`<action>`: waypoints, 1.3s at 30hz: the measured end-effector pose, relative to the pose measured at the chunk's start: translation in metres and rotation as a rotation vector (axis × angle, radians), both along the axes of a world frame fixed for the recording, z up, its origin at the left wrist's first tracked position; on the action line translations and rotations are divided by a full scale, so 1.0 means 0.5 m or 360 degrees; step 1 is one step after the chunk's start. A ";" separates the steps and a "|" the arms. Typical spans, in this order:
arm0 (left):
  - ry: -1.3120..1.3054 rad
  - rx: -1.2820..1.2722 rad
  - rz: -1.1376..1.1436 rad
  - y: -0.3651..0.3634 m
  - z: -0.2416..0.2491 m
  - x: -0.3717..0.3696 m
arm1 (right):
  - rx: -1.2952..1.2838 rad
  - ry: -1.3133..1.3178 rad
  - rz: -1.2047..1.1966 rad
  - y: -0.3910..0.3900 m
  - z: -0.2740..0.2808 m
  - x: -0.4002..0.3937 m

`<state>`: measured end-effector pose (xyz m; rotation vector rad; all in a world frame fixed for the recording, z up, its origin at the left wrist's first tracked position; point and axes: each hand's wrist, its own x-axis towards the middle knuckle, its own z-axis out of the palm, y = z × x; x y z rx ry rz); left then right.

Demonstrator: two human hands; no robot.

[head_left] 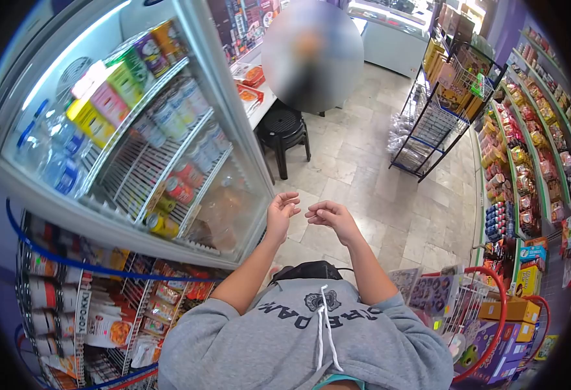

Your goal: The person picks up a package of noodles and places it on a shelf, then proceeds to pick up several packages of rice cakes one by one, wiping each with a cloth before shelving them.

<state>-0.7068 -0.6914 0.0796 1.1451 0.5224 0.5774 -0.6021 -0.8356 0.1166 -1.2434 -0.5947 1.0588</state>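
Note:
Both of my hands are raised in front of my grey hoodie (pixel 298 325), with a gap between them and nothing held. My left hand (pixel 283 211) has its fingers loosely curled and apart, near the edge of a glass-door fridge (pixel 233 214). My right hand (pixel 329 216) hangs bent at the wrist, fingers pointing toward the left one. Beyond them lies the tiled floor (pixel 344 149). Inside the fridge stand water bottles (pixel 51 149), colourful drink cartons (pixel 113 101) and several cans (pixel 179 190).
A black stool (pixel 283 133) stands by a white table (pixel 261 109) holding red packages. Ahead right is a wire rack (pixel 438 123), with snack shelves (pixel 526 149) along the right wall. Close behind are a packed rack (pixel 103 318) at left and a red-rimmed basket stand (pixel 493 325) at right.

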 end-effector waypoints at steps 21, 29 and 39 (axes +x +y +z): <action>0.0320 -0.1046 0.0473 0.551 -0.166 0.588 | -0.0185 0.0023 0.0240 0.448 -0.045 0.589; 0.0088 -0.1181 0.0983 0.766 -0.267 0.722 | -0.0214 -0.0126 0.0637 0.643 -0.055 0.864; -0.0137 -0.1350 0.1573 0.885 -0.324 0.812 | -0.0299 -0.0168 0.1107 0.877 -0.069 1.084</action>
